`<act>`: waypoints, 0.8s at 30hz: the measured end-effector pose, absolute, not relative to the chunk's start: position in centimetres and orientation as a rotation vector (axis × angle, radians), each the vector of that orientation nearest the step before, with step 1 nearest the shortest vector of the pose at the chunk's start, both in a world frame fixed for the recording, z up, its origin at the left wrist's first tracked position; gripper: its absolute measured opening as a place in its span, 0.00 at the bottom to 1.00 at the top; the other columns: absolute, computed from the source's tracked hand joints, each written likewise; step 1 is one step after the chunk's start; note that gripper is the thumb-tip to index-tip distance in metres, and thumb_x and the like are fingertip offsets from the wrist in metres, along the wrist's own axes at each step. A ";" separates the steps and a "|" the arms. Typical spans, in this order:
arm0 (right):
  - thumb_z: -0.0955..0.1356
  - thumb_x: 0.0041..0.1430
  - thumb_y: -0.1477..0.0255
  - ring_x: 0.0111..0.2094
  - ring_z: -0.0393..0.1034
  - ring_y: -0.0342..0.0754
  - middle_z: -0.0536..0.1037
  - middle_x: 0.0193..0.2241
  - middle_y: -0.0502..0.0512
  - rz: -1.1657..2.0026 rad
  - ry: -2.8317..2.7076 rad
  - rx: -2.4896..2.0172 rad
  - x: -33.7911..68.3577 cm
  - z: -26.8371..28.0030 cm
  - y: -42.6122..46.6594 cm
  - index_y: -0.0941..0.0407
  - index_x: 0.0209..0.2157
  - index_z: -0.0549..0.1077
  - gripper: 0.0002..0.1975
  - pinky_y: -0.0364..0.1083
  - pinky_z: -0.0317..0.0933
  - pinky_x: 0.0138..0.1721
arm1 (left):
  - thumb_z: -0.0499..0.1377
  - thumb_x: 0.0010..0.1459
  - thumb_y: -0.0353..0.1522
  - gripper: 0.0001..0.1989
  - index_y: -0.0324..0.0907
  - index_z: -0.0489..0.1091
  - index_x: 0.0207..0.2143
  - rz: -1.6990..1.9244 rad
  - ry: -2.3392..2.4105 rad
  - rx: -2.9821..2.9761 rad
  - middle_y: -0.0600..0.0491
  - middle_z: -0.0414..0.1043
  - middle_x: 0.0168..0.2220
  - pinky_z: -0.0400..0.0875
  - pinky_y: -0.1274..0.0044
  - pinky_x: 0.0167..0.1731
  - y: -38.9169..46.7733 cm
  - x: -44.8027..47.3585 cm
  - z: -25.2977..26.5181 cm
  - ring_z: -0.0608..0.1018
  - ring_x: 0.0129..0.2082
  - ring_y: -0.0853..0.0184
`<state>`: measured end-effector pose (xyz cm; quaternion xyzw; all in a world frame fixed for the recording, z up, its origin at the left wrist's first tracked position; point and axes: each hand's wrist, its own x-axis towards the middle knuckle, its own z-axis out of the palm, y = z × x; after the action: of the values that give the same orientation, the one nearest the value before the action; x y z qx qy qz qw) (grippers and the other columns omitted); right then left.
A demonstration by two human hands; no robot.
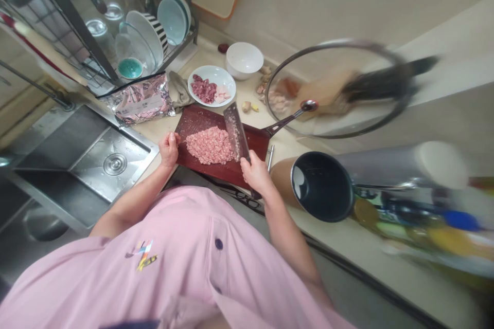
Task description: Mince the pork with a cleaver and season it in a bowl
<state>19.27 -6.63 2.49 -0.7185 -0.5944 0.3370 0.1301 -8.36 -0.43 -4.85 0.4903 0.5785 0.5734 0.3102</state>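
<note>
On the counter lies a dark red cutting board (252,146) with a flattened mound of minced meat (210,145) on it. My right hand (256,172) is wrapped round the handle of a cleaver (236,131). The cleaver's broad blade stands at the right side of the mince, with bits of meat stuck to it. At the board's left edge my left hand (169,149) is closed, its fingers curled on the rim. Just behind the board is a white plate (196,73) with dark red meat pieces (204,88) and paler pieces (221,94).
A white bowl (244,60), ginger pieces (246,107) and a measuring spoon (287,121) lie behind the board. To the right stand a dark-lined pot (322,185) and a glass lid (332,133). Left are a foil bag (144,100), a steel sink (131,144) and a dish rack (177,59).
</note>
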 end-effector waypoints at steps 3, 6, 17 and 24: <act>0.58 0.61 0.63 0.25 0.68 0.50 0.74 0.24 0.54 0.971 -1.804 -2.082 18.8 2.6 -6.9 0.54 0.40 0.68 0.14 0.45 0.56 0.29 | 0.47 0.64 0.45 0.23 0.41 0.65 0.23 1.513 1.515 1.300 0.56 0.62 0.19 0.59 0.79 0.23 -0.4 -8.4 -4.9 0.64 0.19 0.73; 0.58 0.62 0.62 0.26 0.69 0.51 0.74 0.25 0.56 0.924 -1.825 -2.075 18.3 2.7 -7.1 0.54 0.41 0.67 0.14 0.45 0.55 0.29 | 0.47 0.64 0.45 0.23 0.41 0.65 0.23 1.516 1.512 1.295 0.56 0.62 0.19 0.59 0.79 0.22 -0.3 -8.4 -4.9 0.64 0.19 0.73; 0.58 0.62 0.66 0.29 0.70 0.53 0.76 0.27 0.58 0.895 -2.004 -2.116 17.0 3.5 -6.8 0.55 0.42 0.68 0.13 0.44 0.52 0.29 | 0.47 0.64 0.45 0.23 0.41 0.64 0.22 1.497 1.517 1.325 0.56 0.61 0.19 0.60 0.79 0.23 -0.4 -8.5 -4.8 0.64 0.20 0.72; 0.59 0.62 0.67 0.31 0.72 0.54 0.78 0.30 0.59 0.910 -2.028 -2.110 16.2 4.0 -6.9 0.56 0.48 0.68 0.15 0.44 0.55 0.31 | 0.47 0.64 0.46 0.23 0.41 0.65 0.23 1.507 1.499 1.296 0.56 0.61 0.20 0.59 0.79 0.22 -0.4 -8.3 -4.6 0.63 0.19 0.73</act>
<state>16.23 -6.91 4.01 -0.6880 -0.6612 0.2967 0.0383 -8.33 -0.42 -4.58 0.4930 0.5706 0.5734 0.3203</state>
